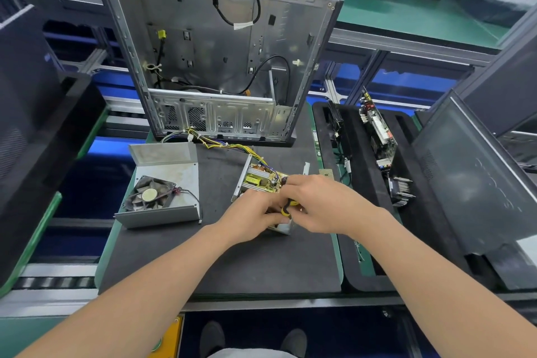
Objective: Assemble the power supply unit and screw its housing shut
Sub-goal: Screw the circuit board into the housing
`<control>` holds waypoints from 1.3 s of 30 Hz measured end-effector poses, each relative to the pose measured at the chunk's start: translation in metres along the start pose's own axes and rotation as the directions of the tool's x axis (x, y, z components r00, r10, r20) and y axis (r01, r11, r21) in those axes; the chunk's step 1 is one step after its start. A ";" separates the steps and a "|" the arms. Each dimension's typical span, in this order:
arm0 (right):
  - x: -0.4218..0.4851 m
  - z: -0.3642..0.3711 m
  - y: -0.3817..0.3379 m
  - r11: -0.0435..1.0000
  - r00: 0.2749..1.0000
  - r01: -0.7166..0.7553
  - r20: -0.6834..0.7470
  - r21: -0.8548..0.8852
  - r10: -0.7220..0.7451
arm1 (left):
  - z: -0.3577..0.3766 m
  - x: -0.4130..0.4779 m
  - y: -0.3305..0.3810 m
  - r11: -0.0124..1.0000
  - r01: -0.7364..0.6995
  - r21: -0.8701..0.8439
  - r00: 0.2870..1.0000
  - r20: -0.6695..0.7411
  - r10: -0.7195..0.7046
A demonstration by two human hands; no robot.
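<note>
Nearest, on the counter [203,256]: left hand [255,212] curled on the near end of the open power supply unit [247,171], right hand [316,203] pinching a yellow-and-black part [286,210] there. Stiff shell, fragile board [260,180]: probably best gripped by side walls.

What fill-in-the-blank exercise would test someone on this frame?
1. The cover with the fan lies to the ___ of the board.
2. The wires run from the board toward the ___ standing behind it.
3. The item between the left hand and the right hand is black and ___.
Missing: left; case; yellow.
</note>
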State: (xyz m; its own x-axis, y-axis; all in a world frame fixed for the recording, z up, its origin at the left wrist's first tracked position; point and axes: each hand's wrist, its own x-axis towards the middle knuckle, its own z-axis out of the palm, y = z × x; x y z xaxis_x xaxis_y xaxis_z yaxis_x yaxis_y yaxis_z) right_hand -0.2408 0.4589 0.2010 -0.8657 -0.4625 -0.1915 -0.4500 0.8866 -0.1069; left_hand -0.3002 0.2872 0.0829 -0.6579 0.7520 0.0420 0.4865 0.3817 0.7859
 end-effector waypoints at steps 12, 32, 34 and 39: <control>0.013 0.025 -0.010 0.911 0.904 -0.395 -0.127 0.122 0.409 | 0.001 -0.002 0.006 0.996 0.076 -0.040 0.997 0.002 -0.076; 0.004 0.001 -0.004 0.997 0.997 -0.073 0.026 -0.006 0.073 | 0.000 -0.002 0.000 0.999 0.024 -0.021 0.999 0.028 -0.024; 0.005 0.006 -0.005 0.994 0.994 -0.110 -0.003 -0.010 0.110 | 0.000 -0.002 0.001 0.999 0.035 -0.028 0.999 0.032 -0.034; 0.009 0.019 -0.008 0.960 0.958 -0.279 -0.069 -0.002 0.278 | 0.000 -0.001 0.003 0.996 0.078 -0.033 0.997 0.025 -0.077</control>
State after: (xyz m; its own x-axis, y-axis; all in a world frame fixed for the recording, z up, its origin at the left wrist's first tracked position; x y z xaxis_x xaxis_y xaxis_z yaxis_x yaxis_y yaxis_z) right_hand -0.2412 0.4478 0.1813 -0.9698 -0.1960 -0.1455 -0.1910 0.9804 -0.0476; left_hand -0.2976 0.2876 0.0852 -0.6791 0.7332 -0.0341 0.4147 0.4216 0.8064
